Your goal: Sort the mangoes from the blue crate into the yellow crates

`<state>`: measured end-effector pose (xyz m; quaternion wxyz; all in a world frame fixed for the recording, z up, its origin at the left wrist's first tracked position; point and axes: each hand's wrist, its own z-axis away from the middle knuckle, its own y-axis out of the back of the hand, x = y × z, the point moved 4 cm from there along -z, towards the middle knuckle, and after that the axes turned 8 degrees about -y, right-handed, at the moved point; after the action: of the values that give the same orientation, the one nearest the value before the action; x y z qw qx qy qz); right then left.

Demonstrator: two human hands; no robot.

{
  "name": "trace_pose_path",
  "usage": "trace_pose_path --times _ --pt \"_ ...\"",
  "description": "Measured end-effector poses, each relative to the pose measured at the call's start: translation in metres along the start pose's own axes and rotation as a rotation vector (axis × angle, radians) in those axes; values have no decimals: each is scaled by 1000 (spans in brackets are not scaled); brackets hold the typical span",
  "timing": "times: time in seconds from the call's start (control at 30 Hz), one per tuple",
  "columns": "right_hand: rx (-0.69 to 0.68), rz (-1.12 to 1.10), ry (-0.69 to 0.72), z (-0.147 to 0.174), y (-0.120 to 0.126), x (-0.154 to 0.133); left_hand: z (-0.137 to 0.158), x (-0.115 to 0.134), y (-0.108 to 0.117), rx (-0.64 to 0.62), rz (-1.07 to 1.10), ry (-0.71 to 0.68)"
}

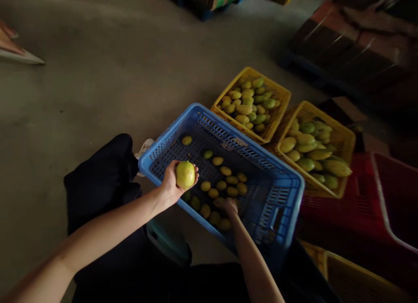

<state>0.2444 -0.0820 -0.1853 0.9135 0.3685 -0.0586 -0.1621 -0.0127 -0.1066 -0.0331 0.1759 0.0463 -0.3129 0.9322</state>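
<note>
In my left hand [170, 183] rests a yellow-green lemon [185, 175], fingers curled round its far side, above the near edge of a blue plastic crate [196, 109]. Several more lemons [221, 185] lie spread over the crate's slotted floor, mostly in its middle and near side. One lemon [187, 140] sits apart in the left part. My right hand [230, 205] reaches down into the crate among the lemons near its front wall. Its fingers are dim and partly hidden, so whether it grips a lemon cannot be made out.
Behind the blue crate stand two yellow crates [284, 93] of yellow-green fruit. A red crate [346, 198] is at the right, with another yellow crate [365, 272] below it. Wrapped stacked boxes [352, 42] stand at the upper right. Part of another person's foot [13, 44] shows at far left.
</note>
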Motion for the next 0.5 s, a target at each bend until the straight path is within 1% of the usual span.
trace_pose_path --times 0.03,0.1,0.17,0.2,0.23,0.27,0.3,0.37,0.4,0.43,0.5 --pt "30 -8 2 0 12 -8 3 -2 -2 -20 -16 -6" --pt "116 -45 30 6 44 -27 9 -7 -6 -82 -73 -23" --pt "230 -113 124 26 82 -45 15 -13 -13 -188 -191 -81" --pt "304 -175 232 44 103 -53 18 -15 -17 -260 -276 -154" --pt "349 -264 351 65 121 -59 21 -16 -22 -346 -373 -262" --pt "345 -370 458 88 136 -62 25 -17 -28 -439 -470 -398" --pt "309 -498 558 112 147 -62 30 -17 -33 -526 -553 -547" --pt "151 -725 711 157 156 -57 41 -18 -42 -653 -656 -797" --pt "102 -808 754 176 155 -53 45 -20 -45 -688 -679 -877" --pt "83 -863 786 190 152 -47 47 -21 -47 -708 -687 -928" --pt "121 -916 819 205 142 -37 50 -24 -49 -724 -669 -983"
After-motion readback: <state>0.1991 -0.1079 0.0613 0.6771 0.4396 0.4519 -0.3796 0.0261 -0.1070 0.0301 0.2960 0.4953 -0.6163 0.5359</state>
